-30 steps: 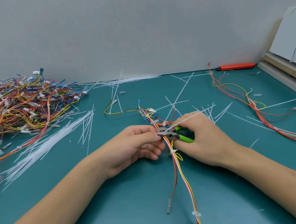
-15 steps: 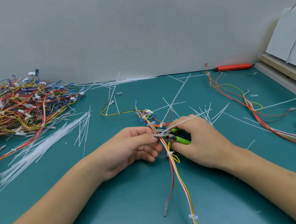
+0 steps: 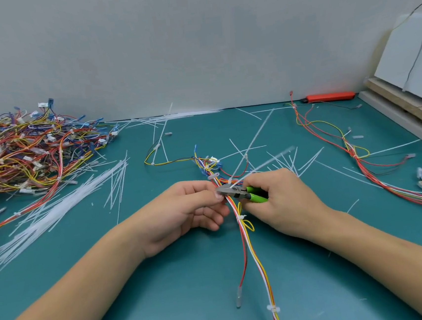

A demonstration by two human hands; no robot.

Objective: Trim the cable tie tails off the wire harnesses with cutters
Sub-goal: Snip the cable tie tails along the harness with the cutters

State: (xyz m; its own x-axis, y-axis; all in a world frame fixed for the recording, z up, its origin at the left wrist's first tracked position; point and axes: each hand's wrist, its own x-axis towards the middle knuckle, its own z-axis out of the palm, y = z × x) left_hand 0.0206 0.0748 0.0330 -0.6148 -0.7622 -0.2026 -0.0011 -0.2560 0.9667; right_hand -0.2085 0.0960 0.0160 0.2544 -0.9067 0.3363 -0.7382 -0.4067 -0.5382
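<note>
At the centre of the teal mat (image 3: 192,303), your left hand (image 3: 184,211) pinched the wire harness (image 3: 245,234) between thumb and curled fingers, while your right hand (image 3: 280,199) gripped the green handles of the cutters (image 3: 239,192), whose metal nose sat against the harness where a white cable tie tail (image 3: 262,164) slanted away toward 2 o'clock. A heap of harnesses (image 3: 24,157) lay at 10 o'clock with loose cable ties (image 3: 74,198) just beside it, another harness (image 3: 359,161) lay at 2 o'clock, and an orange tool (image 3: 330,97) rested at 1 o'clock by the wall.

Green-handled cutters (image 3: 244,194) at white tie tail (image 3: 262,165) on multicolour harness (image 3: 255,256), mid-table.
</note>
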